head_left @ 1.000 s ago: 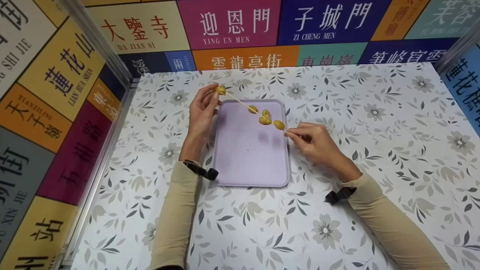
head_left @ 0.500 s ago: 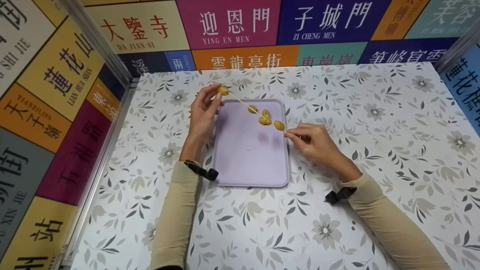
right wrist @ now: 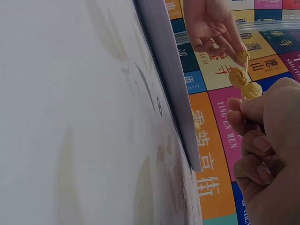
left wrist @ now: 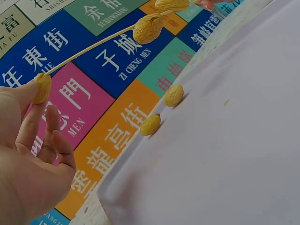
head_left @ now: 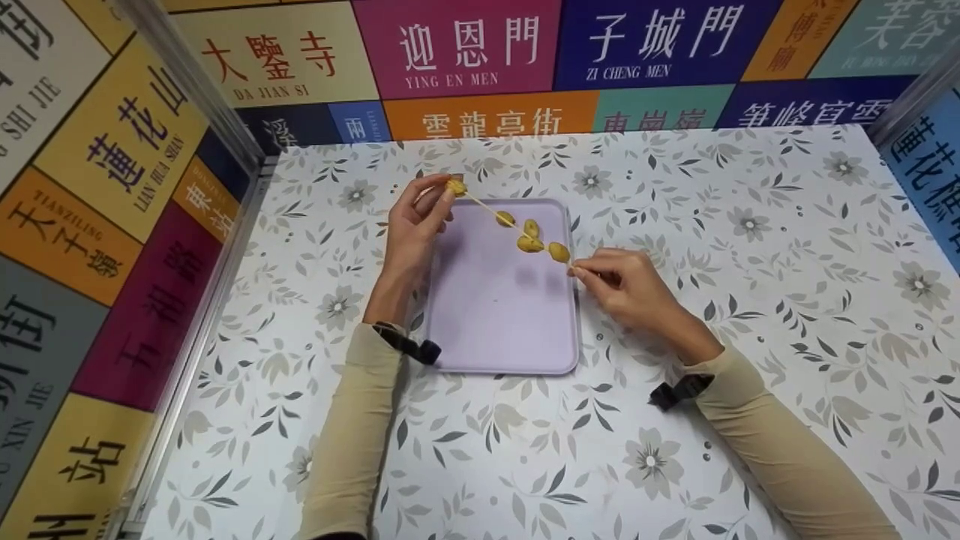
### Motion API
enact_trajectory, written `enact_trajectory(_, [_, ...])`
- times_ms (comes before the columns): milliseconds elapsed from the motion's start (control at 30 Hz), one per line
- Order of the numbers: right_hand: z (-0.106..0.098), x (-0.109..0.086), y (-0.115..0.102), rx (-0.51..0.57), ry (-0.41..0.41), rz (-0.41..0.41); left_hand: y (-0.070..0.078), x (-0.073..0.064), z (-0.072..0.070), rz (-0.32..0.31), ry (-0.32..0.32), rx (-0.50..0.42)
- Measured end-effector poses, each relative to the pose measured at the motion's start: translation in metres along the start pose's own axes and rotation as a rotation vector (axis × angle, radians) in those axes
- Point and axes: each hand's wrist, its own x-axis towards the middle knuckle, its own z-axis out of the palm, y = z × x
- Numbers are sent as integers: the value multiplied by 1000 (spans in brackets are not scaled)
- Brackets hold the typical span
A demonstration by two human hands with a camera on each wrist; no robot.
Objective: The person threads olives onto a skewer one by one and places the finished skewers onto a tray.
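Note:
A thin wooden skewer [left wrist: 89,48] is held slantwise above the lilac tray [head_left: 495,330]. My left hand [head_left: 416,217] pinches a small wrinkled yellow fruit, olive-like in shape [left wrist: 42,88], at the skewer's far end; how deep the stick goes into it is hidden. Near the other end my right hand [head_left: 626,285] pinches the skewer between thumb and forefinger, its other fingers curled. Two similar fruits, one yellow [left wrist: 147,29] and one closer to my right hand [head_left: 558,252], are threaded there. Two loose fruits [left wrist: 173,96] [left wrist: 151,124] lie on the tray's far part.
Under the tray is a table [head_left: 675,195] covered in a grey leaf-and-flower print. Colourful panels with large Chinese characters [head_left: 457,45] stand behind it and along the left and right sides. Small crumbs [left wrist: 227,102] lie on the tray.
My left hand has shifted slightly right and towards me, bringing its fruit along the skewer line closer to the threaded ones. My right hand has barely moved.

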Motion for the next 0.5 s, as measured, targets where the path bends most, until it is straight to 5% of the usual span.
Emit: enact_trajectory(500, [0,-1,-1,-1,-8,18,-4,-2,5,21,-93,5])
